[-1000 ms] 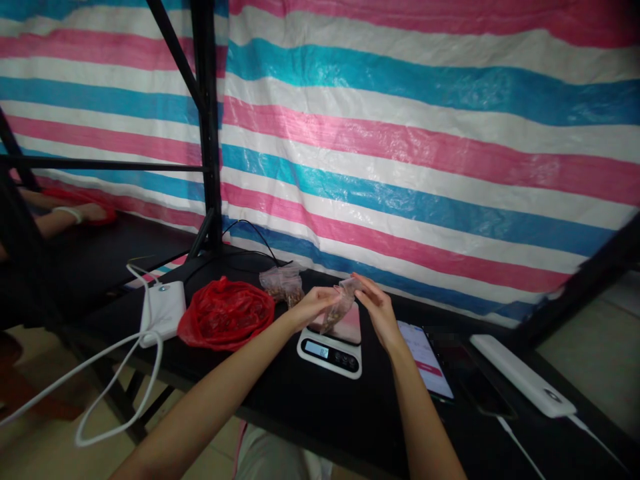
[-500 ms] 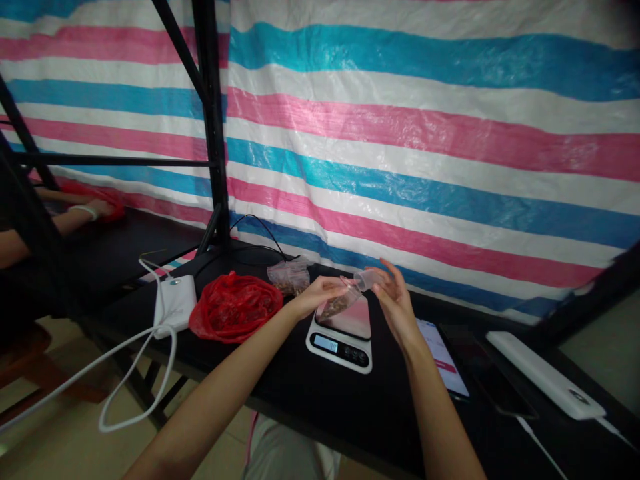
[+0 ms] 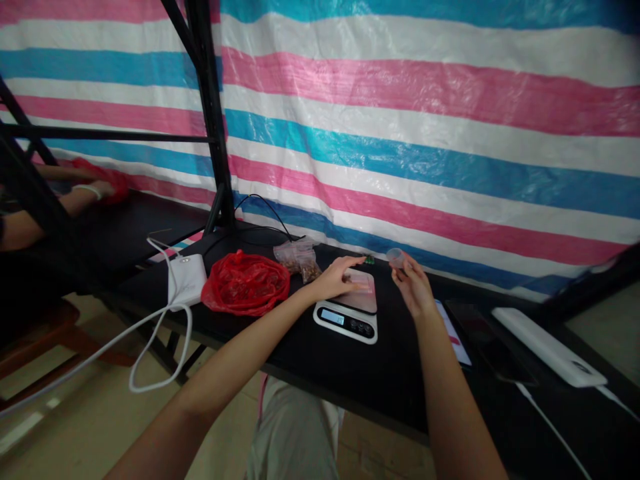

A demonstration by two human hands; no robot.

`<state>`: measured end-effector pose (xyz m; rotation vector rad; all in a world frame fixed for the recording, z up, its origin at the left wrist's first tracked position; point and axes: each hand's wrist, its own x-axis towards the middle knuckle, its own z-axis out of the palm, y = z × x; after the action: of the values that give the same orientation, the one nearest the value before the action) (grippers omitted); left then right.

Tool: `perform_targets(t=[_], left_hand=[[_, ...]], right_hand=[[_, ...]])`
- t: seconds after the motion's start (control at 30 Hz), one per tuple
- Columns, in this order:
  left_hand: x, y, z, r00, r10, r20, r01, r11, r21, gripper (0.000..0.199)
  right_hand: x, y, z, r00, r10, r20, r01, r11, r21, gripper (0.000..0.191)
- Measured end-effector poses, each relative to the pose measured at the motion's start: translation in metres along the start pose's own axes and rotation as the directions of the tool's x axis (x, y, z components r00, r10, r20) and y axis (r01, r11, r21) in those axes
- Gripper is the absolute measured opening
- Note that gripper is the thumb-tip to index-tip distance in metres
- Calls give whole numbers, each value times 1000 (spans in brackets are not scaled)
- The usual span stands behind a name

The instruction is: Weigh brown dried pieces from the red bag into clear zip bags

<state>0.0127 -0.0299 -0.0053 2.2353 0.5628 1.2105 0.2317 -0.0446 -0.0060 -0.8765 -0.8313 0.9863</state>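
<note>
My left hand [image 3: 336, 278] is over the far left part of the white kitchen scale [image 3: 345, 320], its fingers apart and stretched toward a small green thing [image 3: 369, 259] behind the plate. The clear bag is not distinguishable in or under that hand. My right hand [image 3: 413, 285] holds a small translucent cup [image 3: 397, 257] by its side, right of the scale and above the table. The scale's display is lit. Left of the scale lie clear zip bags [image 3: 300, 259] with brown contents, beside a crumpled red plastic bag [image 3: 247, 283].
A white power box [image 3: 187, 280] with cables sits at the left. On the right are a lit phone [image 3: 455, 337], a dark phone [image 3: 493, 343] and a white power bank [image 3: 547, 347]. Another person's arms [image 3: 83, 193] reach toward a red bag at far left.
My left hand has let go of the clear bag of brown pieces and opened over the scale. My right hand has moved away to the right with the cup. The view has tilted down.
</note>
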Motion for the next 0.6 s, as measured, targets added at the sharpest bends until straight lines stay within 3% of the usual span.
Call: perform_targets(t=[0.1, 0.17, 0.3, 0.43, 0.6], left_hand=[[-1, 3, -2, 984, 34, -176, -30, 999, 26, 39], [0, 4, -9, 942, 6, -335, 4, 1000, 28, 23], [3, -1, -23, 843, -56, -536, 87, 996, 34, 19], [2, -3, -25, 800, -51, -598, 110, 992, 61, 13], [1, -1, -19, 813, -10, -582, 99, 988, 121, 10]], right_hand=[[1, 3, 0, 1000, -14, -14, 14, 999, 29, 36], [0, 3, 0, 1000, -19, -13, 19, 998, 53, 34], [1, 3, 0, 1000, -19, -3, 19, 997, 74, 37], [3, 4, -1, 1000, 4, 17, -4, 1000, 13, 35], [7, 10, -3, 999, 36, 7, -36, 999, 23, 30]])
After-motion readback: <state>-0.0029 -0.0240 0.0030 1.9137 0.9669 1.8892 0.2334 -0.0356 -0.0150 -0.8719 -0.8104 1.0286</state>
